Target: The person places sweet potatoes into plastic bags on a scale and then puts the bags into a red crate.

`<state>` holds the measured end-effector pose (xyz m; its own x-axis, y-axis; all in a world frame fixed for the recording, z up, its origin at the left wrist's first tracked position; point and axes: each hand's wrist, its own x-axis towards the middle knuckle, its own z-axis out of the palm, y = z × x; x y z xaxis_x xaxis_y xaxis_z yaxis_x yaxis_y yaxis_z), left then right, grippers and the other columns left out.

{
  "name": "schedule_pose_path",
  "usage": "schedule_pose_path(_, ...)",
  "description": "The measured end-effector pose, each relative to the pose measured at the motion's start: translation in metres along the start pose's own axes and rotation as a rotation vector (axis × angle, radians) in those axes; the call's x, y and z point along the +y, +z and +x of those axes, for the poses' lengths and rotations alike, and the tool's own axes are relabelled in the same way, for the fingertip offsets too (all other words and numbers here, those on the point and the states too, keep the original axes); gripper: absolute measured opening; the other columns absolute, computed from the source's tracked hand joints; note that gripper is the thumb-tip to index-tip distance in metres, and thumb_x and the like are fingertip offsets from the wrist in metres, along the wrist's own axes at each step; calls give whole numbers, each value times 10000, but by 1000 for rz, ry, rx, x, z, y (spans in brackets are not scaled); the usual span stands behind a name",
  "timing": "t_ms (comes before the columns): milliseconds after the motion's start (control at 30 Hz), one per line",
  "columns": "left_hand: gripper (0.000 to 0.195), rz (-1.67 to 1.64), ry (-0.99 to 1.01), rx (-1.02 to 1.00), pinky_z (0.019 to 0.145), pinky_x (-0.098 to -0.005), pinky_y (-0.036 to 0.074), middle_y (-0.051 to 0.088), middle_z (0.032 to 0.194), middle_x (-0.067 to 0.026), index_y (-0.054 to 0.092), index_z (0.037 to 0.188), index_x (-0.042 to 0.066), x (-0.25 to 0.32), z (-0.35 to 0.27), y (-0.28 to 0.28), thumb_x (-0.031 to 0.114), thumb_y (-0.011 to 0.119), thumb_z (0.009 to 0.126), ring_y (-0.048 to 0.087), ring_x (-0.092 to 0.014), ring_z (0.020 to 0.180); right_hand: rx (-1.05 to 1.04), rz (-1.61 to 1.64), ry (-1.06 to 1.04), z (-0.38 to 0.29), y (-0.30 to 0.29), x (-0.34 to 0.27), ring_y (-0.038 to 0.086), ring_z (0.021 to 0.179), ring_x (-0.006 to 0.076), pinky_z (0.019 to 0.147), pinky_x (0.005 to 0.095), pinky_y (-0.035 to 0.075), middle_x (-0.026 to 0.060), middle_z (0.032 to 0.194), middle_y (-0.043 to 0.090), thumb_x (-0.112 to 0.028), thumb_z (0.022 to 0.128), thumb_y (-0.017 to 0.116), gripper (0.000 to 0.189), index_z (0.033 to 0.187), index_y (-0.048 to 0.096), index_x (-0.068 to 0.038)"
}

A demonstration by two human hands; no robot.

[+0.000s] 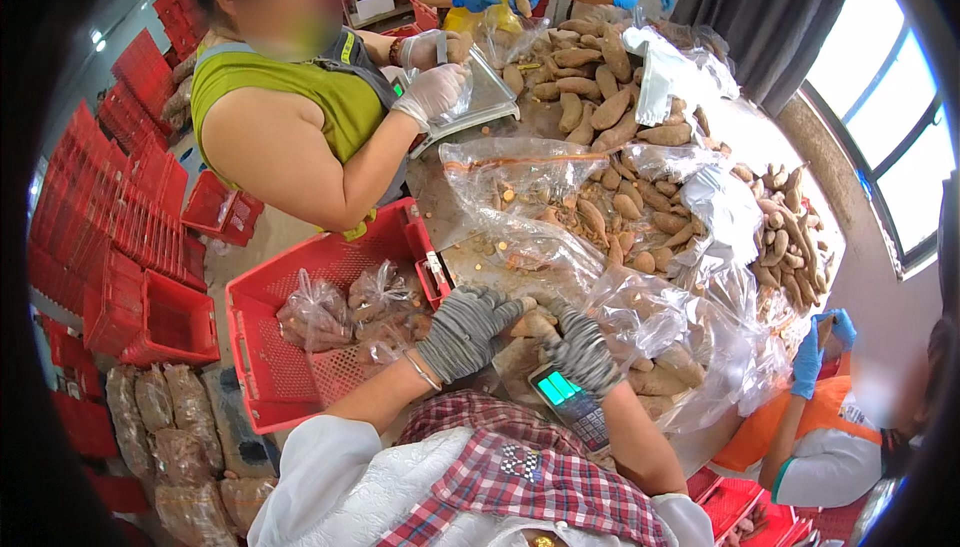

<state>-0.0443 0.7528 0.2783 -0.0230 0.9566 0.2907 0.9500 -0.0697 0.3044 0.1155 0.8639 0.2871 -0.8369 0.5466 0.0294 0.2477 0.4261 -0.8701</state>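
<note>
My left hand point(465, 331), in a grey striped knit glove, reaches in beside the red plastic crate point(259, 386). My right hand point(583, 356) wears a matching glove and meets it over a weighing scale. Between the two hands are pieces of sweet potato point(535, 324), partly covered by my fingers. The scale's keypad and lit green display point(570, 404) show just below my right hand. Several knotted clear bags of sweet potatoes point(313, 316) lie in the crate.
Loose sweet potatoes point(611, 108) and clear plastic bags point(517, 161) cover much of the table. Across the left side, a co-worker in a green top point(277, 108) handles a bag at another scale point(480, 101). Stacked red crates point(112, 202) and filled bags point(176, 457) stand at left. More gloved co-workers surround the table.
</note>
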Motion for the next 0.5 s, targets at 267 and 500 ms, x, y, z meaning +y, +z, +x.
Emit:
schedule_pose_path(267,566,-76,-54,-208,660,-414,453,599,850,-141,597,970,52,-27,-9,-15,518,661,657,586,-326,763,50,-29,52,-23,11,10,565,760,377,688,420,440,221,846,591,-231,885,457,291,1073,557,-32)
schedule_pose_path(500,318,39,-249,13,628,-374,461,612,705,-115,601,823,80,-61,-26,-14,380,653,730,599,-298,655,195,200,53,-34,-11,10,560,592,151,595,297,458,130,777,612,-247,897,492,321,1124,556,-31)
